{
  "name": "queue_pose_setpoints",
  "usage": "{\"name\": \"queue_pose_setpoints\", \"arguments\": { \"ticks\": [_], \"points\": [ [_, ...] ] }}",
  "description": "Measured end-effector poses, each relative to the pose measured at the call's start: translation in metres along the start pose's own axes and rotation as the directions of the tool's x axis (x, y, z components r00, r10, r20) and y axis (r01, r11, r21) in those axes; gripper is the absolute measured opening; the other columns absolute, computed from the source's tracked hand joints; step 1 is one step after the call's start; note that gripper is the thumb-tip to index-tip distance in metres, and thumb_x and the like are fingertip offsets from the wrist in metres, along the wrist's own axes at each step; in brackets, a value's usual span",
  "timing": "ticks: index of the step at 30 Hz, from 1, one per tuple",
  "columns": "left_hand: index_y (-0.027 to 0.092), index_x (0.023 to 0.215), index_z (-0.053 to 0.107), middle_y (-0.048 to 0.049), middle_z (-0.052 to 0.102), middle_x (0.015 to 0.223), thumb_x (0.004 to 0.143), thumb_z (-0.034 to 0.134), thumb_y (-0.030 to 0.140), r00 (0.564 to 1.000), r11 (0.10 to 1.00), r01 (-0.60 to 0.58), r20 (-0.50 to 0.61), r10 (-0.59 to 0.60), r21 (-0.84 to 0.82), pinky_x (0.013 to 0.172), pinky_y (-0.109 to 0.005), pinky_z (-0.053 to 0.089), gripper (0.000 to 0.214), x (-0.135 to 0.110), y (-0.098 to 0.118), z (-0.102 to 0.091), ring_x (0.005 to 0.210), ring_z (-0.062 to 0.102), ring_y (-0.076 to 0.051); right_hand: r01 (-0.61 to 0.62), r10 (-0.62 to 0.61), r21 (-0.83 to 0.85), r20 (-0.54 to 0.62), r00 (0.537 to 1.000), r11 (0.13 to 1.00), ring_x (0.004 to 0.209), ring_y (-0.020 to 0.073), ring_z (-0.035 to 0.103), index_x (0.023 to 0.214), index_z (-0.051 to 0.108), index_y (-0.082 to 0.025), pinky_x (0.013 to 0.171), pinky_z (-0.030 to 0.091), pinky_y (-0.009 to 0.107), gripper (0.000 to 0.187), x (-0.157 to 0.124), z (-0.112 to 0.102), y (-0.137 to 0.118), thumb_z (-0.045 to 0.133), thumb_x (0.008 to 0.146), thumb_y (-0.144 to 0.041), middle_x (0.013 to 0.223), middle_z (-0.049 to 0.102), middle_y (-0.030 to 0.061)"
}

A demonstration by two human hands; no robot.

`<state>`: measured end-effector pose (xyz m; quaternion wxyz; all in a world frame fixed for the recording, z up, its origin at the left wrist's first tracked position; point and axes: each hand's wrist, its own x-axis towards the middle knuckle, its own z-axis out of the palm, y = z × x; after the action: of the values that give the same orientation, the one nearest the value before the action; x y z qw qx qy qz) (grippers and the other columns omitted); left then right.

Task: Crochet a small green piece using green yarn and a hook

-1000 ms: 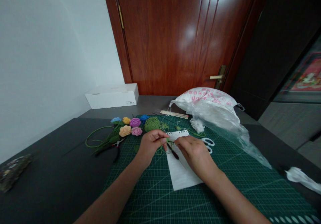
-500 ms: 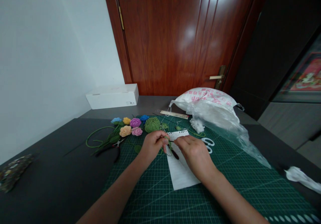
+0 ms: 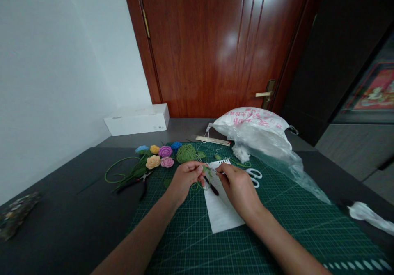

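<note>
Between the fingertips of my left hand (image 3: 188, 177) is a small piece of green crochet (image 3: 205, 169), mostly covered by the fingers. My right hand (image 3: 238, 182) pinches a slim crochet hook (image 3: 212, 169), whose thin metal shaft points left into the green piece. Below the hands lies a sheet of white paper (image 3: 222, 215) with a torn, perforated top edge. A dark-handled tool (image 3: 211, 186) rests on this paper; its tip is hard to make out. Loose green yarn hangs by my left fingers, and a green yarn ball (image 3: 186, 153) sits just beyond them.
Crochet flowers (image 3: 165, 151) and black-handled pliers (image 3: 144, 179) lie left on the green cutting mat (image 3: 178, 234). White-handled scissors (image 3: 254, 177), white stuffing (image 3: 241, 153) and a plastic bag (image 3: 261, 129) are to the right. A white box (image 3: 137, 120) stands at the back.
My right hand has turned and shifted slightly right, so the hook's metal shaft now shows between the hands. My left hand stays at nearly the same spot, still pinching the green piece.
</note>
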<state>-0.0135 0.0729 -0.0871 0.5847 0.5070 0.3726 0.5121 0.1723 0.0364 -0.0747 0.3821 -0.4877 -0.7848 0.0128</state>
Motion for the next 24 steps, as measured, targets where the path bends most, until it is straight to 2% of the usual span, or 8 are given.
{"name": "queue_pose_setpoints", "arguments": {
  "ticks": [4,7,12,20,24],
  "points": [
    [0.011,0.085,0.078,-0.0008,0.063,0.059,0.07,0.088,0.04,1.0,0.999,0.024,0.008,-0.024,-0.048,0.053,-0.029,0.051,0.034,0.0,-0.001,0.003,0.05,0.058,-0.013,-0.004,0.004,0.003,0.0,1.0,1.0,0.073,0.0195,0.072,0.084,0.063,-0.02,0.067,0.048,0.026,0.019,0.0,-0.001,0.0,0.061,0.092,-0.002,0.079,0.075,0.0031],
    [0.01,0.088,0.078,-0.003,0.065,0.062,0.071,0.089,0.038,0.999,0.994,0.049,0.02,-0.047,-0.1,0.057,-0.031,0.053,0.034,-0.002,0.001,0.005,0.058,0.061,-0.016,0.014,-0.014,-0.005,0.01,1.0,1.0,0.071,0.0189,0.073,0.083,0.063,-0.02,0.066,0.049,0.026,0.019,0.001,-0.002,0.0,0.063,0.091,-0.002,0.078,0.075,0.0023],
    [0.009,0.092,0.077,-0.0064,0.067,0.068,0.072,0.087,0.033,0.989,0.966,0.143,0.066,-0.132,-0.216,0.057,-0.03,0.052,0.033,-0.006,0.007,0.008,0.062,0.06,-0.017,0.059,-0.058,-0.053,0.013,0.998,0.997,0.073,0.021,0.073,0.089,0.066,-0.019,0.068,0.051,0.028,0.016,0.0,-0.001,-0.001,0.063,0.092,-0.003,0.082,0.076,0.0041],
    [0.008,0.085,0.072,-0.0047,0.059,0.069,0.083,0.072,0.018,0.936,0.852,0.35,0.181,-0.302,-0.389,0.055,-0.023,0.044,0.011,-0.004,0.013,0.008,0.059,0.053,-0.012,0.104,-0.113,-0.155,-0.052,0.992,0.983,0.079,0.023,0.071,0.094,0.068,-0.019,0.074,0.053,0.033,0.02,-0.006,0.003,-0.002,0.055,0.096,-0.003,0.09,0.077,0.0083],
    [0.008,0.079,0.066,-0.004,0.053,0.068,0.085,0.064,0.013,0.908,0.805,0.418,0.217,-0.358,-0.421,0.052,-0.022,0.042,0.008,-0.002,0.015,0.006,0.057,0.049,-0.011,0.111,-0.129,-0.186,-0.088,0.988,0.976,0.078,0.0225,0.07,0.093,0.068,-0.019,0.073,0.053,0.033,0.021,-0.008,0.006,-0.003,0.053,0.098,-0.006,0.089,0.076,0.0081]
  ]
}}
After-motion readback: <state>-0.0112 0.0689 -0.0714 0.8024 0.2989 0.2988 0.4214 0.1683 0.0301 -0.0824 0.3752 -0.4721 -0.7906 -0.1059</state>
